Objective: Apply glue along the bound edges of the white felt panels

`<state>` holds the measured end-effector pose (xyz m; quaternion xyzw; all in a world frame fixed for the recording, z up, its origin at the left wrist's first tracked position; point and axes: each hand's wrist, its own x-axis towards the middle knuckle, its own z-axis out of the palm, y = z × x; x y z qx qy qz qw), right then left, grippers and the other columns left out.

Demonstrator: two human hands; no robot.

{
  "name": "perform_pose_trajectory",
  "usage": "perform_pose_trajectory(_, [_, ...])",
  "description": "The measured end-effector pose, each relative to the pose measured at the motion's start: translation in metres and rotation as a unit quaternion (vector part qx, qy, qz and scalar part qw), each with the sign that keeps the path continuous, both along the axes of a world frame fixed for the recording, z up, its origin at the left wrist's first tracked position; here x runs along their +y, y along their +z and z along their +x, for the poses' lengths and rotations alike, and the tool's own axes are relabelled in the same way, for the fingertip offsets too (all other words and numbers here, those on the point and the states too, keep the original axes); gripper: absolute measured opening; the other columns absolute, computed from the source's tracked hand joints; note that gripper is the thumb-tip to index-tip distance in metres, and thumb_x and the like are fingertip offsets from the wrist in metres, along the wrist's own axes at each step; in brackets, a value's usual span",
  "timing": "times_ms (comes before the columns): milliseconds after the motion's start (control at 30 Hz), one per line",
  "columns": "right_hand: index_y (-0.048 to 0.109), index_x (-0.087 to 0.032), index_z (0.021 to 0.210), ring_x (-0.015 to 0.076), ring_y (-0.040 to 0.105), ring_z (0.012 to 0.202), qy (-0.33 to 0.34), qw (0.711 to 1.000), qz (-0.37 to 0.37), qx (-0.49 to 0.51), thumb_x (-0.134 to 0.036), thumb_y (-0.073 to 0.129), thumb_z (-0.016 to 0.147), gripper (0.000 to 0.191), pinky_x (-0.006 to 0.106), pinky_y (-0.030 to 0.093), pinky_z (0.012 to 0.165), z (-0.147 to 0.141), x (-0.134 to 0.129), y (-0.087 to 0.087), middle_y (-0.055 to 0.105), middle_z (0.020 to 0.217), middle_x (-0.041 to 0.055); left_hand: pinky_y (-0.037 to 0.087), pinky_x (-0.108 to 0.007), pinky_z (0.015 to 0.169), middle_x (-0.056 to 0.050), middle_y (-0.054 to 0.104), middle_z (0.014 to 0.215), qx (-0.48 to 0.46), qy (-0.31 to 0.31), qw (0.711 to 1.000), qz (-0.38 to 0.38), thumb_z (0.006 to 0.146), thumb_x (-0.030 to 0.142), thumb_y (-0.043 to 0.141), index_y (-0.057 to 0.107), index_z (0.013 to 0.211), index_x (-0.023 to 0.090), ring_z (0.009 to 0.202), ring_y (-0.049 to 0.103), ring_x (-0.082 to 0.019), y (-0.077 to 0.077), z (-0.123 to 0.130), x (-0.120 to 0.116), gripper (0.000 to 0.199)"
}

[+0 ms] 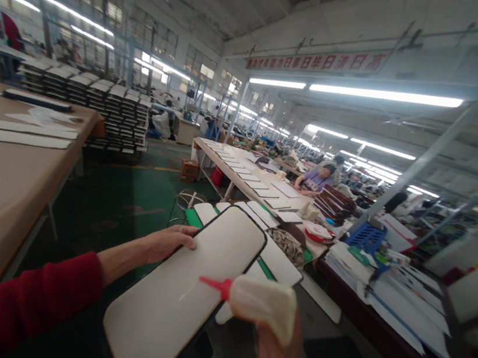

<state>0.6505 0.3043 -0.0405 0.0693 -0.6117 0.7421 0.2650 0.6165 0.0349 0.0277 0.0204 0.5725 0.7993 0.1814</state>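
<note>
A long white panel (189,290) with rounded corners and a dark edge is held up at a tilt in front of me. My left hand (173,244) grips its upper left edge, thumb on the white face. In my right hand (276,348) is a squeeze bottle (264,303) of pale yellowish contents, its red nozzle pointing left over the panel's face. A short, thin shiny streak lies on the panel just below the nozzle tip. Whether the tip touches the panel I cannot tell.
Beyond the panel, more white panels lie on a long table (208,147), where a person (316,180) sits. A brown-covered table (15,173) stands at left, with stacked panels (119,119) behind it. Paper sheets (402,306) lie at right.
</note>
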Motion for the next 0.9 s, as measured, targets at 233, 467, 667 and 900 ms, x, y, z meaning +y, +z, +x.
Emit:
perform_pose_trajectory(233, [0.056, -0.021, 0.108, 0.0169, 0.061, 0.081, -0.043, 0.995, -0.078, 0.039, -0.027, 0.077, 0.057, 0.055, 0.037, 0.050, 0.083, -0.032, -0.001, 0.041, 0.063, 0.093, 0.0007, 0.054, -0.034, 0.065, -0.009, 0.072, 0.092, 0.011, -0.032, 0.999, 0.023, 0.058, 0.009, 0.063, 0.062, 0.111, 0.016, 0.075, 0.068, -0.024, 0.001, -0.010, 0.006, 0.053])
perform_pose_trajectory(467, [0.061, -0.022, 0.102, 0.0258, 0.064, 0.076, 0.006, 1.000, 0.023, -0.014, -0.036, 0.080, 0.048, 0.059, 0.036, 0.054, 0.065, 0.010, -0.022, 0.007, 0.068, 0.088, 0.0049, 0.053, -0.031, 0.062, -0.009, 0.072, 0.085, -0.007, -0.027, 1.000, 0.006, 0.055, 0.011, 0.066, 0.064, 0.105, 0.013, 0.071, 0.067, -0.023, -0.004, -0.023, 0.004, 0.051])
perform_pose_trajectory(667, [0.053, -0.018, 0.109, 0.0164, 0.060, 0.081, -0.099, 0.994, -0.042, 0.013, -0.033, 0.076, 0.059, 0.057, 0.033, 0.050, 0.079, -0.021, 0.003, 0.028, 0.062, 0.093, 0.0024, 0.053, -0.031, 0.064, -0.008, 0.072, 0.086, -0.003, -0.062, 0.998, 0.022, 0.055, 0.009, 0.065, 0.063, 0.108, 0.013, 0.072, 0.068, -0.022, -0.001, -0.031, 0.008, 0.053])
perform_pose_trajectory(900, [0.055, -0.019, 0.108, 0.0200, 0.062, 0.082, -0.005, 0.999, -0.039, -0.031, -0.031, 0.078, 0.057, 0.057, 0.032, 0.053, 0.072, 0.013, -0.004, 0.005, 0.065, 0.094, 0.0055, 0.053, -0.029, 0.061, -0.007, 0.072, 0.081, -0.012, -0.071, 0.997, 0.024, 0.055, 0.010, 0.065, 0.064, 0.104, 0.012, 0.066, 0.067, -0.020, -0.012, -0.045, 0.017, 0.049])
